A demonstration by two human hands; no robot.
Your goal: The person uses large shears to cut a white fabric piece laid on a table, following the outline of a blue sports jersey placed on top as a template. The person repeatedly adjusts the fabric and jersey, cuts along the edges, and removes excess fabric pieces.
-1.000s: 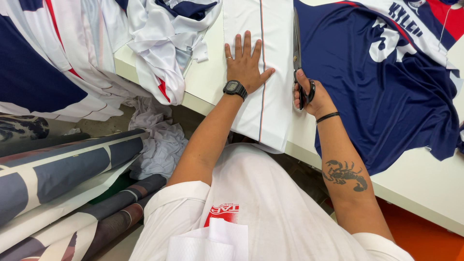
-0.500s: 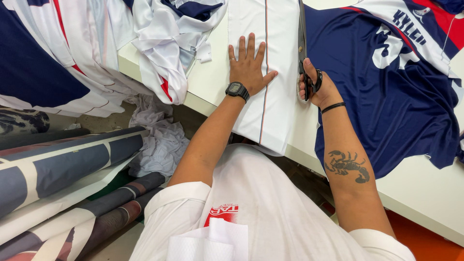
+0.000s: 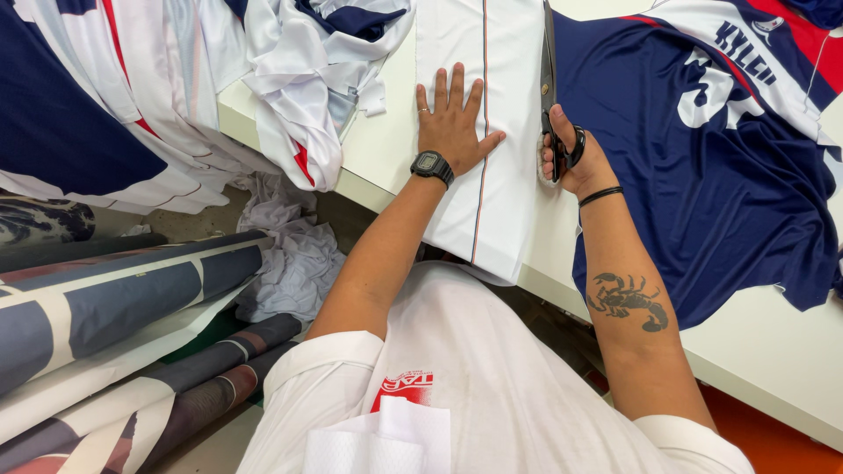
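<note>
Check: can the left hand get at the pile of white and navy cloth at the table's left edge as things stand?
Probably yes. The left hand lies flat and empty on the white fabric panel, and only bare table lies between it and the cloth pile. The right hand holds scissors on the other side.

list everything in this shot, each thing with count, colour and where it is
white fabric panel: 1, white with thin red and navy stripe, flat on the table under the left hand
scissors: 1, black handles, along the panel's right edge
jersey: 1, navy with red and white, on the table at right
table: 1, white, across the top and right
fabric heap: 1, white, navy, red, table's left end
fabric rolls: several, navy and white, lower left
scraps: 1 pile, white, on the floor
left hand: flat on the panel, black watch
right hand: grip on the scissors, black wristband
</note>
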